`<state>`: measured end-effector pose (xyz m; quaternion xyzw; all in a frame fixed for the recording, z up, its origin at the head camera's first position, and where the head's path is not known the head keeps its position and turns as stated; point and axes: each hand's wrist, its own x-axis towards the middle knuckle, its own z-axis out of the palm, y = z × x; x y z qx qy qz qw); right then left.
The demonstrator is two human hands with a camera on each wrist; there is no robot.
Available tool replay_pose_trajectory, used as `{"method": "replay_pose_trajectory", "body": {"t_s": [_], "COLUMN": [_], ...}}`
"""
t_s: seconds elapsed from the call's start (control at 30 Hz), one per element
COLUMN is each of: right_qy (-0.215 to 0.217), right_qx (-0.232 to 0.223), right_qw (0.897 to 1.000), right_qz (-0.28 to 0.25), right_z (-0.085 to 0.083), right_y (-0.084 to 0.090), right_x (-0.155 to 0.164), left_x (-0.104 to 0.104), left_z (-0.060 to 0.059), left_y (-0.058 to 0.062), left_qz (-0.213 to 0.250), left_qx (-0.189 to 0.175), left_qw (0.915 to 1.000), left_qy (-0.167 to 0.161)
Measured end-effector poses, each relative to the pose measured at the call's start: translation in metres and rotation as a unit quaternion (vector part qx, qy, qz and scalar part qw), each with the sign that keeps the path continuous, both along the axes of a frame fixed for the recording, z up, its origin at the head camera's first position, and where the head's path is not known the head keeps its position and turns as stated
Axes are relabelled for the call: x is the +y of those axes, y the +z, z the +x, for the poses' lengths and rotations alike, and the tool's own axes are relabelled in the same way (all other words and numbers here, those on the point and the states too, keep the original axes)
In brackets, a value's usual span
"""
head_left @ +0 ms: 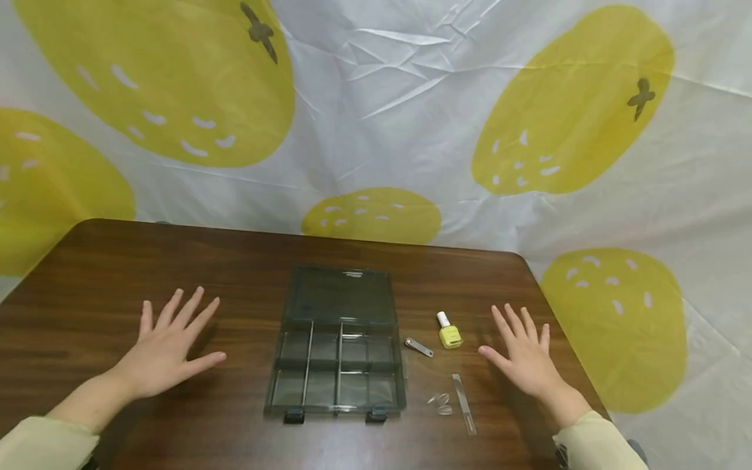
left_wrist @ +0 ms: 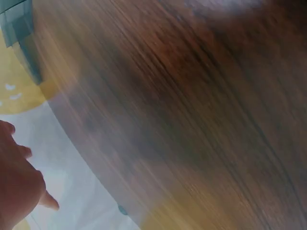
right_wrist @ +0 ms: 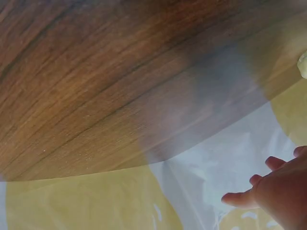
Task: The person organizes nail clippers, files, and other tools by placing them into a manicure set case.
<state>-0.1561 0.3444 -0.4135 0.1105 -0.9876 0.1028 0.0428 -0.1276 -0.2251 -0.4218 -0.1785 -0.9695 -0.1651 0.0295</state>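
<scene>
We rest our left hand [head_left: 170,346] flat on the desk [head_left: 117,274], fingers straight and fanned apart, holding nothing; it sits well to the left of the open box [head_left: 337,346], which lies near the middle of the desk, closer to the front edge than the back. Our right hand [head_left: 525,356] lies the same way toward the right edge, fingers spread and empty. The box has its lid thrown back toward the far edge, so the divided compartments face up and seem bare, though we cannot tell for sure through the tinted plastic. Between the box and the right hand the small things are laid out within easy reach: the nail clipper [head_left: 418,346] just beside the box, the yellow polish bottle [head_left: 449,331] lying next to it, the clear nail tips [head_left: 440,403] and the nail file [head_left: 463,403] nearer the front edge. The wrist views show mostly blurred wood and cloth.
</scene>
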Motion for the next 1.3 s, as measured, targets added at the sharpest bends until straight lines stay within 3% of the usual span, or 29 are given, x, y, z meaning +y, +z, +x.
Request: {"method": "replay_pose_trajectory", "body": {"t_s": [0.23,0.33,0.47,0.53,0.67,0.9,1.0,1.13,1.3], "right_qy": [-0.016,-0.029,-0.049,-0.056,-0.064,-0.065,-0.068,-0.074,-0.074], "right_qx": [-0.003,-0.025,-0.051,-0.056,-0.065,-0.108,-0.123,-0.132,-0.152], "right_qw": [0.999,0.996,0.989,0.988,0.986,0.980,0.978,0.978,0.976], "right_qz": [-0.042,-0.086,-0.126,-0.132,-0.138,-0.151,-0.152,-0.146,-0.141], "right_z": [-0.005,-0.010,-0.017,-0.019,-0.025,-0.032,-0.034,-0.037,-0.039], "right_y": [0.007,0.013,0.018,0.018,0.017,0.013,0.012,0.009,0.006], "right_x": [-0.003,-0.010,-0.019,-0.022,-0.028,-0.034,-0.038,-0.045,-0.053], "left_x": [0.015,0.025,0.037,0.041,0.050,0.060,0.064,0.069,0.076], "left_z": [0.001,0.001,0.000,-0.001,-0.004,-0.011,-0.013,-0.013,-0.012], "left_y": [0.006,0.010,0.016,0.018,0.019,0.012,0.007,0.001,-0.001], "left_qz": [0.093,0.144,0.208,0.237,0.304,0.391,0.403,0.411,0.412], "left_qx": [-0.051,-0.081,-0.138,-0.170,-0.235,-0.368,-0.411,-0.437,-0.448], "left_qw": [0.9944,0.9862,0.9683,0.9565,0.9232,0.8431,0.8164,0.7989,0.7917], "left_qy": [-0.003,-0.007,-0.009,-0.011,-0.012,0.029,0.042,0.046,0.045]}}
